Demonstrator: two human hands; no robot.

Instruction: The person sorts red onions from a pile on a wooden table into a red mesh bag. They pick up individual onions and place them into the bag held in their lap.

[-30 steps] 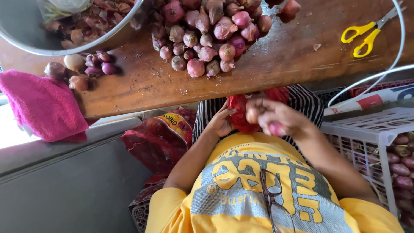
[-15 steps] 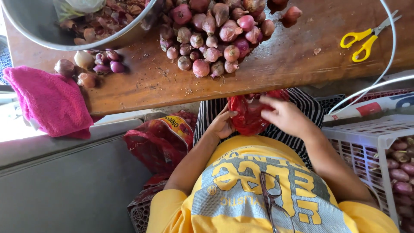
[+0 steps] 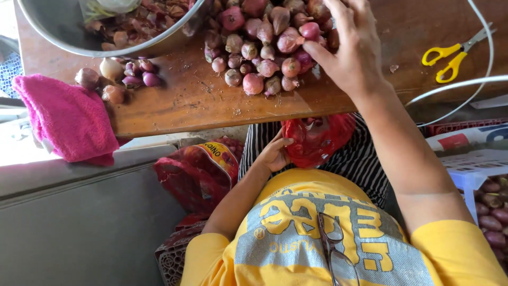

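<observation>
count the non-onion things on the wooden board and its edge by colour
yellow: 1, the scissors
pink: 1, the towel draped over the board's left edge
grey metal: 1, the bowl
white: 1, the cable
total: 4
The right hand rests on the shallots; the left hand holds a red mesh bag below the board.

Home kitchen workspace, wooden table point(image 3: 211, 106), shallot pile point(image 3: 264, 47), metal bowl point(image 3: 69, 32)

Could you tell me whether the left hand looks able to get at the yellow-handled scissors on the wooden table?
Probably not: the left hand holds a red mesh bag below the table edge, with the right forearm between it and the scissors.
</observation>
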